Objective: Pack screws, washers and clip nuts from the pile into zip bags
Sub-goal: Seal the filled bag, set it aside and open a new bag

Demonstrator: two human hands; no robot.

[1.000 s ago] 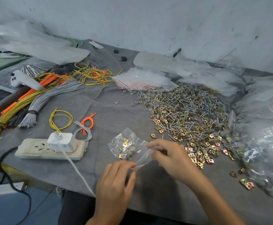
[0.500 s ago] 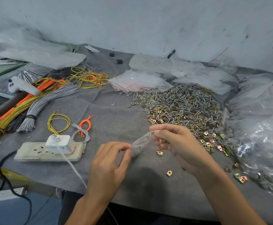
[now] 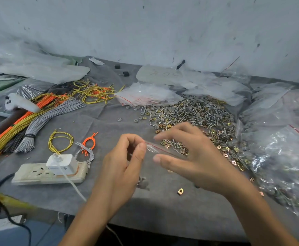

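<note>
Above the grey cloth (image 3: 109, 125) that covers the bench, the left hand (image 3: 122, 162) has its grip closed to a fine pinch, thumb and forefinger tip meeting on the red-striped zip edge of a small clear zip bag (image 3: 163, 149). The bag stretches rightward as a thin strip into the right hand (image 3: 196, 157). That hand's grip is wide open, its fingers straight and spread and the thumb held apart below the strip. Motion blur hides whether any finger touches the plastic. Just behind the right hand lies the pile (image 3: 189, 116) of screws, grey washers and brass-coloured clip nuts, with a few washers strayed off its left edge. One loose clip nut (image 3: 180, 191) sits alone on the cloth near the right wrist. A stack of empty zip bags (image 3: 145, 95) lies at the pile's far left corner. To the left are a power strip (image 3: 38, 174) with a white charger (image 3: 61, 163) plugged in, a yellow wire loop (image 3: 60, 141), an orange wire loop (image 3: 89, 141) and a grey wire bundle (image 3: 47, 116).
</note>
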